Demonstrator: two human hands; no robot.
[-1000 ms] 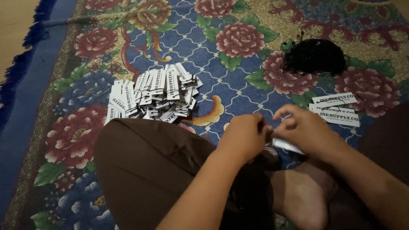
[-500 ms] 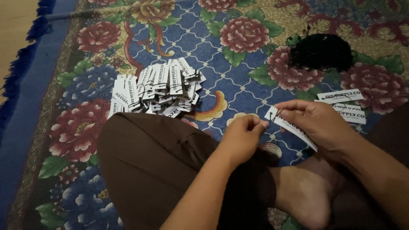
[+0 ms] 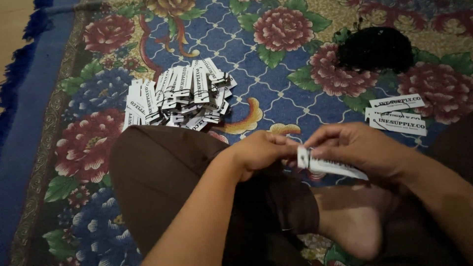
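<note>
Hands, left (image 3: 261,152) and right (image 3: 359,150), have drawn together, both pinching the white tag (image 3: 330,166), now lower.

Open carpet (image 3: 295,83) lies ahead of the left hand (image 3: 258,152) and right hand (image 3: 359,148), a bare lane running toward the far edge. The heap of white tags (image 3: 180,96) blocks the way toward the left edge; the black bundle (image 3: 377,49) and three loose white tags (image 3: 398,116) crowd the far right. The person's brown-clad knee (image 3: 162,167) and bare foot (image 3: 354,221) close off the near edge.
</note>
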